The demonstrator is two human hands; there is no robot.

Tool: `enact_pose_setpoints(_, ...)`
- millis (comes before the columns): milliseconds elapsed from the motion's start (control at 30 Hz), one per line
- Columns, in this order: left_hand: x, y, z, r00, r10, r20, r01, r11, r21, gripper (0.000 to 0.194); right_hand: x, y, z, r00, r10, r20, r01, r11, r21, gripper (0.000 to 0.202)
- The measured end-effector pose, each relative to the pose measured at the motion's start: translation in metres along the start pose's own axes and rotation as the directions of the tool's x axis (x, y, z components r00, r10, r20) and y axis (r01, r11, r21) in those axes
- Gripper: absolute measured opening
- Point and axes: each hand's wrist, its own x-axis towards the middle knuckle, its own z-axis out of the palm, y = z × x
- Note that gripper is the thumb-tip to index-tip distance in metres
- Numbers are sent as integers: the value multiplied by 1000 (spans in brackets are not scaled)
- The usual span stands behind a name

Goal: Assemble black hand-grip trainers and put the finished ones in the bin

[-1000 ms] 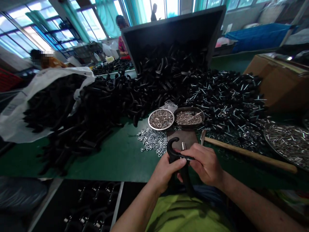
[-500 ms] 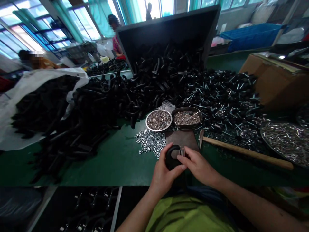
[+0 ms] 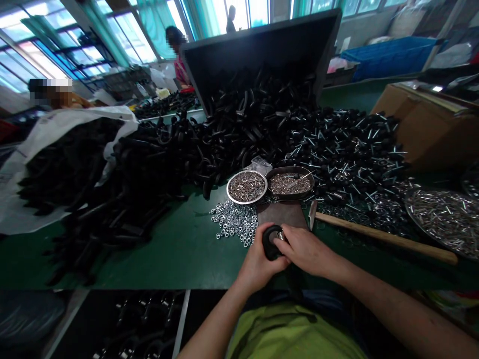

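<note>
My left hand (image 3: pixel 255 262) is wrapped round a black curved plastic part (image 3: pixel 267 244) just above the table's front edge. Fingers of my right hand (image 3: pixel 307 250) pinch at the part's right side, where a small ridged metal piece that looks like a spring (image 3: pixel 281 236) shows. The fingertips hide how the two fit together. Beyond my hands lies a flat brown pad (image 3: pixel 282 214). A heap of small metal nuts or rings (image 3: pixel 234 224) is spread left of the pad. Behind it stand a round dish of small metal pins (image 3: pixel 247 187) and a dark oval tin of tiny metal parts (image 3: pixel 291 183).
A hammer (image 3: pixel 385 236) lies on the right. Black curved parts pile up around a tipped grey bin (image 3: pixel 262 45) and a white sack (image 3: pixel 71 117). Black knobs with metal bolts (image 3: pixel 348 149) heap before a cardboard box (image 3: pixel 422 124). Other people are across the room.
The black part has turned a little in my hands, and my right fingers have closed further over its metal piece. The dishes and heaps stay as they were.
</note>
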Motion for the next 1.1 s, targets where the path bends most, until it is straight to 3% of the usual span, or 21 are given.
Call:
enact_pose_setpoints(67, 11, -10, 6, 1000, -21, -23, 22, 998, 53, 70, 12, 11, -4, 999, 7, 47, -4, 998, -68, 34)
enact_pose_setpoints(167, 29, -21, 1, 995, 51, -81, -25, 955, 296, 65, 32, 24, -17, 994, 18, 108, 7, 974, -226, 37)
enact_pose_setpoints(267, 50, -24, -25, 966, 192, -175, -71, 841, 536, 41, 64, 27, -32, 999, -28, 26, 34, 960, -279, 27)
enact_pose_setpoints(367, 79, -24, -63, 921, 262, -288, 13, 718, 696, 25, 107, 20, -37, 994, -71, -87, 46, 963, -267, 24)
enact_pose_setpoints(467, 111, -25, -94, 916, 221, -335, 162, 560, 813, 25, 150, 8, -29, 991, -53, -121, 18, 963, -269, 25)
enact_pose_setpoints(567, 135, -26, -108, 938, 138, -319, 218, 484, 848, 20, 180, -3, -17, 991, -30, -127, -5, 965, -263, 24)
enact_pose_setpoints(700, 147, -28, -109, 942, 107, -318, 220, 517, 827, 15, 193, -8, -8, 991, -8, -134, -22, 973, -229, 19)
enact_pose_setpoints(900, 149, -33, -113, 913, 57, -403, 284, 621, 731, 22, 189, -2, -11, 975, 2, -220, -26, 994, -109, 22)
enact_pose_setpoints(1033, 147, -27, -118, 896, 63, -439, 280, 688, 670, 25, 172, 4, -23, 967, 6, -255, -4, 1000, 7, 23)
enact_pose_setpoints(1100, 138, -22, -115, 896, 73, -438, 228, 771, 594, 25, 154, 12, -28, 972, -21, -233, 36, 997, 63, 20)
